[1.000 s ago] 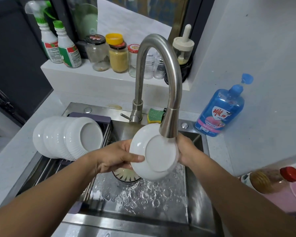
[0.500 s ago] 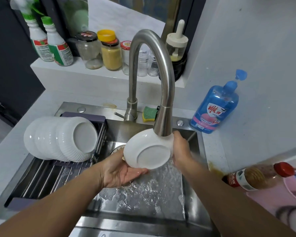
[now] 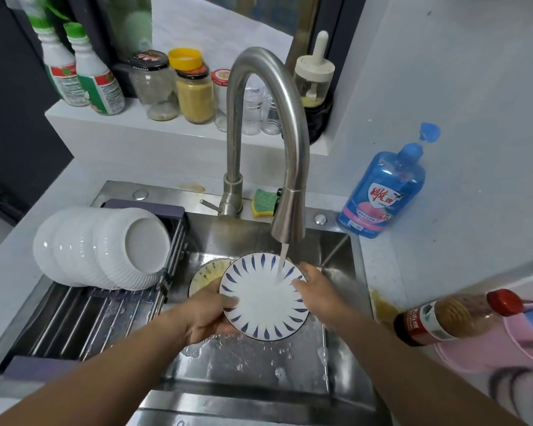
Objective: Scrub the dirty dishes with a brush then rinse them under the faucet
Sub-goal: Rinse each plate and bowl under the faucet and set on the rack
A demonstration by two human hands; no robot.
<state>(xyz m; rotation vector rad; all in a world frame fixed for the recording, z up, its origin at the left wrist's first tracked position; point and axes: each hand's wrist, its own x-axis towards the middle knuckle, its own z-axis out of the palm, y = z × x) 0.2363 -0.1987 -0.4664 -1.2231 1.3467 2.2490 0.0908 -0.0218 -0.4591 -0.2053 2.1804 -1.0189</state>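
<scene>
Plate is over the sink, face up, tilted, under the faucet stream. Left hand grips the near-left rim, thumb on the face. Right hand is at the right rim, fingertips on the face; can't tell whether it's gripping or just rubbing. Wet glazed ceramic likely handles stiff, slick, chip-prone. Best hold: pinch opposite rims.

A soiled dish lies largely hidden behind the blue-patterned plate, which conceals most fingers of the left hand. At far left a spray bottle runs off the top edge; a pink tub is cropped at right.
</scene>
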